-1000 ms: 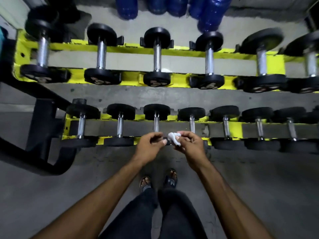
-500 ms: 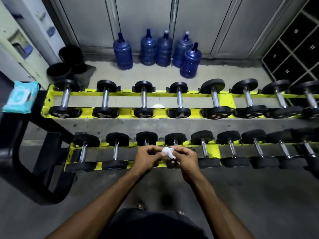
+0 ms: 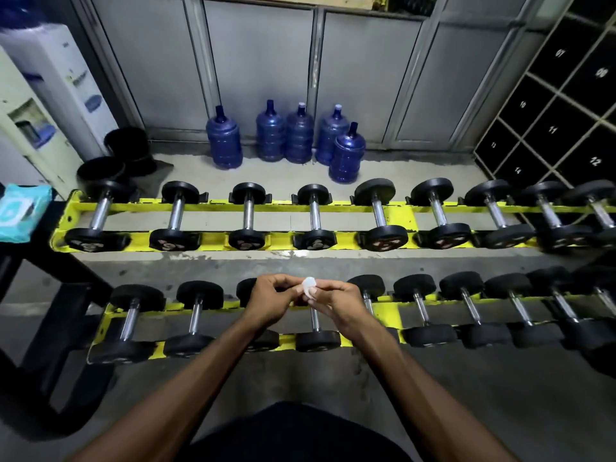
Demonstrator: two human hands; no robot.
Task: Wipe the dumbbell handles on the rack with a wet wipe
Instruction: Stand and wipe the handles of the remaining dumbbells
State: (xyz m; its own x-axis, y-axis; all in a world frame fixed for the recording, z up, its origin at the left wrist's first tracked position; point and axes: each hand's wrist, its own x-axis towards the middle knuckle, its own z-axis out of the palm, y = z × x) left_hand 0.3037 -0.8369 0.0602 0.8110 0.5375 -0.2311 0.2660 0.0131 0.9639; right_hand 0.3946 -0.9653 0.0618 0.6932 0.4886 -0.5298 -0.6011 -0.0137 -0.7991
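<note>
Your left hand (image 3: 271, 300) and right hand (image 3: 336, 305) are held close together, fingers curled. Both pinch a small bunched wet wipe (image 3: 308, 286) at the fingertips, the right from below and beside, the left at its near edge. The wipe sits where the two sets of fingers meet and touches no metal.

Directly beneath your fingers runs the lower tier (image 3: 390, 308) of the yellow rack, fully loaded with black-headed dumbbells. One chrome handle (image 3: 314, 320) shows just below the wipe, between your wrists; the dumbbell to the left of it is largely hidden by your left hand. Further dumbbells line up to either side of your fingers.

Beyond your fingertips lies the upper tier (image 3: 396, 211), also loaded. Further beyond, five blue water bottles (image 3: 346, 158) stand against grey panels. Far left of your left fingers, a wipes pack (image 3: 16, 211) rests on a black frame. Numbered lockers (image 3: 550, 128) stand far right.
</note>
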